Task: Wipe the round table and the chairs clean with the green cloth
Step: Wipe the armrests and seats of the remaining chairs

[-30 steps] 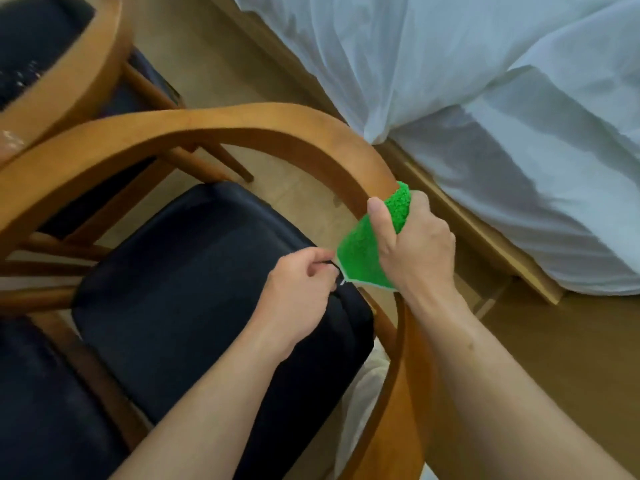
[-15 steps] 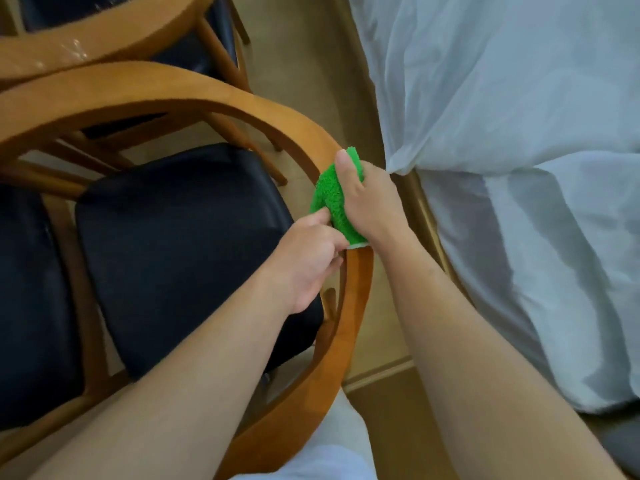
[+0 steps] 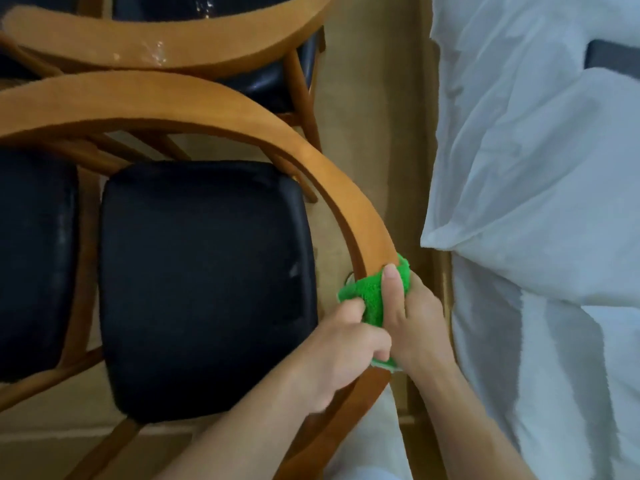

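Note:
A wooden chair with a curved back rail (image 3: 242,116) and a black padded seat (image 3: 207,282) fills the middle of the head view. The green cloth (image 3: 372,296) is wrapped over the rail at its right bend. My right hand (image 3: 412,320) grips the cloth from the outer side, with the thumb lying across its top. My left hand (image 3: 343,355) holds the cloth's inner edge from the seat side, fingers curled round it. Both hands sit close together on the rail. The round table is out of view.
A second wooden chair (image 3: 173,46) with a black seat stands just behind, its rail showing shiny wet spots. Another black cushion (image 3: 34,258) lies at the left. A bed with white bedding (image 3: 536,202) runs along the right, leaving a narrow strip of floor (image 3: 374,98).
The camera has swung to look more straight down on the chair. Both hands stay on the cloth at the rail's right bend, and the left hand has closed in on the cloth.

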A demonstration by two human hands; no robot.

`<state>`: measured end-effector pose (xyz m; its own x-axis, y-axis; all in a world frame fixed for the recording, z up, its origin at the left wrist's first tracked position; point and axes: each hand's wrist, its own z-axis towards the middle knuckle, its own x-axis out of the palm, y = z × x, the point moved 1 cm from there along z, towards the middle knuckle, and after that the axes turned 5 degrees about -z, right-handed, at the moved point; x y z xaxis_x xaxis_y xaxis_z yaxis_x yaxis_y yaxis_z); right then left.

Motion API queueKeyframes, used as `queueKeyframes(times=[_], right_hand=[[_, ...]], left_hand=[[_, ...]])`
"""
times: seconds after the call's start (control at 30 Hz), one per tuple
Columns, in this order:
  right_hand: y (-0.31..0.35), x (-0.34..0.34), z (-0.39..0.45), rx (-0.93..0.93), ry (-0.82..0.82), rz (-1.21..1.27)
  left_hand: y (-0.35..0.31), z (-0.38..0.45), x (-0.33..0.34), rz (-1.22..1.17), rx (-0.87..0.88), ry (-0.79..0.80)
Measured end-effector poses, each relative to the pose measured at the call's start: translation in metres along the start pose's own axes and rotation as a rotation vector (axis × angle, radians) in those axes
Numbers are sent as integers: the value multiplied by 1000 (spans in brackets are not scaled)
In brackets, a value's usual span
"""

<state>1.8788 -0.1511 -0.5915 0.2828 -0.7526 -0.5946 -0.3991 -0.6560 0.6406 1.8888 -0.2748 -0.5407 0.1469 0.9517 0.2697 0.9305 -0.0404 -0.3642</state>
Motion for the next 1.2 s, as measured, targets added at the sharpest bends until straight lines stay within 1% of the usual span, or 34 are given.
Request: queueKeyframes(times=[0.1, 0.17, 0.3, 0.43, 0.53, 0.57, 0.63, 0.73, 0.8, 0.87, 0.93, 1.0, 1.07, 1.1, 1.13, 1.2], right_hand=[[12, -6, 40, -80, 109, -64], [20, -10, 53, -87, 171, -99], [43, -12, 86, -118, 270, -219], [70, 12, 140, -98, 351, -426], [91, 34, 171, -183, 372, -519], [98, 40, 178, -224, 368, -547], [107, 45, 187, -277, 365, -589], [108, 39, 182, -275, 422, -541], [100, 31, 173, -257, 477, -482], [91, 23, 163, -255, 489, -406], [89, 21, 158, -334, 455, -395], [104, 27, 163, -467, 465, -393], [134, 40, 183, -607, 539, -369], [150, 50, 196, -650, 580, -340], [163, 59, 209, -699, 617, -327], [189, 76, 228, -783, 684, -410]], left_hand=[[-19, 17, -9, -131, 2, -55], [-27, 22, -9, -189, 0, -87], [-49, 26, -12, -285, 59, -172], [-72, 42, -33, -452, 124, -271], [-82, 52, -44, -545, 181, -342], [-85, 55, -45, -532, 195, -359], [-91, 54, -44, -420, 211, -394], [-92, 45, -35, -256, 232, -441], [-86, 38, -32, -256, 253, -418], [-83, 34, -32, -290, 249, -375], [-85, 37, -34, -359, 255, -369], [-97, 45, -41, -489, 278, -421], [-116, 56, -58, -631, 298, -506], [-126, 62, -71, -661, 306, -557], [-136, 67, -83, -658, 301, -599], [-153, 68, -104, -652, 276, -669]])
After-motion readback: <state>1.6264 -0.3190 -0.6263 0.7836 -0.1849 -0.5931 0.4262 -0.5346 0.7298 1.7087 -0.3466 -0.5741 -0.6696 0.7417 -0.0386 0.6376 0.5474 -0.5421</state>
